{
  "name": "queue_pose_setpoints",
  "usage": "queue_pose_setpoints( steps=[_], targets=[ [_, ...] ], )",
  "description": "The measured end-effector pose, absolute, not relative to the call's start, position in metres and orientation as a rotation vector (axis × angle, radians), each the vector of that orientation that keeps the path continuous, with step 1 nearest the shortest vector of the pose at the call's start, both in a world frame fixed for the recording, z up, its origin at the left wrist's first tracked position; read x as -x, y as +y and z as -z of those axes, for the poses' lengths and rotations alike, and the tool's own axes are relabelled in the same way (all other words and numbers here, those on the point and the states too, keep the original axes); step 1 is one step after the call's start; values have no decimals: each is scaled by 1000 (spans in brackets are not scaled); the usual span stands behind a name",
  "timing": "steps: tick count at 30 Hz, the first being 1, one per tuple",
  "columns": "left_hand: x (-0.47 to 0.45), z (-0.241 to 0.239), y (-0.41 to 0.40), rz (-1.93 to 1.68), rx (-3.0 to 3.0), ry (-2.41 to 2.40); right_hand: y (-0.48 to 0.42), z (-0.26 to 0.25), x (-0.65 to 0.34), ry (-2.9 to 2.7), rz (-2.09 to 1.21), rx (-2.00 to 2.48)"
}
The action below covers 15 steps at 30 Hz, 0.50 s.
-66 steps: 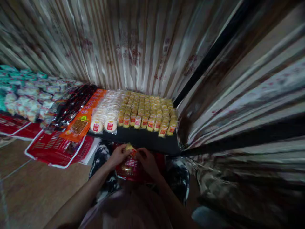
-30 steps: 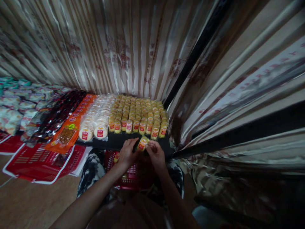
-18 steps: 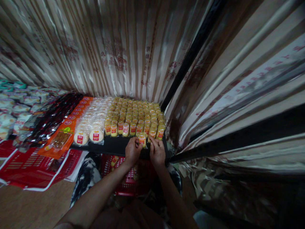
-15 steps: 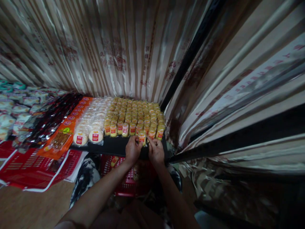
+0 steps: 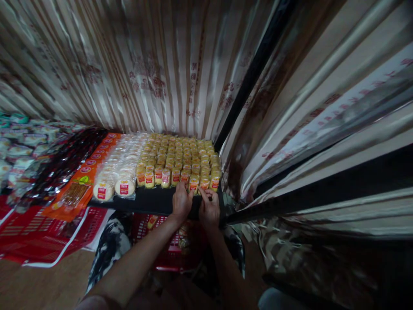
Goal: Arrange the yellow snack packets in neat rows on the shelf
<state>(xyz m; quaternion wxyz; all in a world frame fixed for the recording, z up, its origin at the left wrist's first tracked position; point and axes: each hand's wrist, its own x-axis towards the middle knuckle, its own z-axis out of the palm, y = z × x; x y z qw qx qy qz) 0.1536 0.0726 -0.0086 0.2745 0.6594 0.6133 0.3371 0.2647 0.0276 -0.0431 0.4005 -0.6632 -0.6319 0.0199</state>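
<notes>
A small wrapped yellow snack [image 5: 194, 184] with a red and white label stands at the front of the rows of like snacks [image 5: 176, 157]. My left hand [image 5: 182, 202] is closed at its left side, thumb against its lower edge. From the right, the bent fingers of my right hand [image 5: 209, 209] press on its lower right side. Both hands are over the front of the black shelf [image 5: 142, 201]. Left of the yellow rows lie clear packs of round pale crackers [image 5: 125, 187], lined up in two rows with red labels.
Further left are orange snack packs [image 5: 72, 193], dark shiny packets [image 5: 66, 161] and white packets [image 5: 34, 140]. A red basket with a white handle [image 5: 41, 232] sits below them. Another red basket [image 5: 167, 254] is under my forearms. Striped curtains and a black post [image 5: 245, 94] rise behind.
The yellow snack has moved forward, away from me, from just in front of the rows to against their front. Both hands moved with it. The view has shifted slightly.
</notes>
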Motion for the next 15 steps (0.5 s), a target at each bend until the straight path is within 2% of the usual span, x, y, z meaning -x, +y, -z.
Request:
queue_pose_setpoints(
  steps=[15],
  targets=[
    [-158,29,72,-1010,-1891,1567,26,42,-264,-1587,-20,1655]
  ],
)
